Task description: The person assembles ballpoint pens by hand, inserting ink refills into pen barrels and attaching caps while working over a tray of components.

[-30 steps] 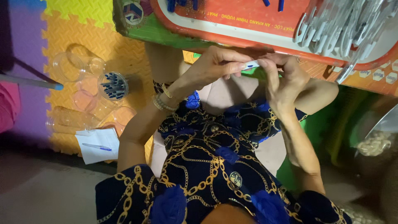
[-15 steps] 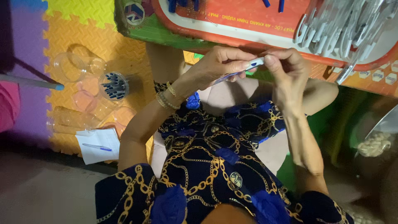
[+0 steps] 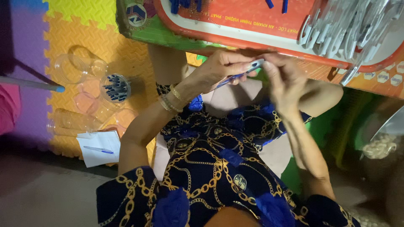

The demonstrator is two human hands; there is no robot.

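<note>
We are sitting on the floor, on a foam puzzle mat [image 3: 84, 38] of yellow, orange and purple tiles that gives way to a dark bare floor [image 3: 42, 197] at the lower left. Over our knees lies a red tray [image 3: 252, 25] with a white rim, resting on a green-printed box [image 3: 160, 33]. A heap of grey-white pen barrels [image 3: 353, 29] fills its right end, and a few blue caps [image 3: 185, 5] lie along its far edge.

On the mat to our left stand clear plastic cups [image 3: 80, 67]; one cup [image 3: 115, 88] holds blue pen parts standing on end. Nearer us lies a white sheet of paper [image 3: 99, 147] with a blue pen [image 3: 97, 149] on it.

Just below the tray's near rim our hands meet over our lap. The left hand [image 3: 219, 69] is closed around a pen [image 3: 237, 75], fingers wrapped over its blue lower part. The pen's long axis runs on a slant, its grey-white end pointing up and to the right toward the tray, its blue end down and left. The right hand [image 3: 284, 84] pinches at that grey-white end with bent fingers.
</note>
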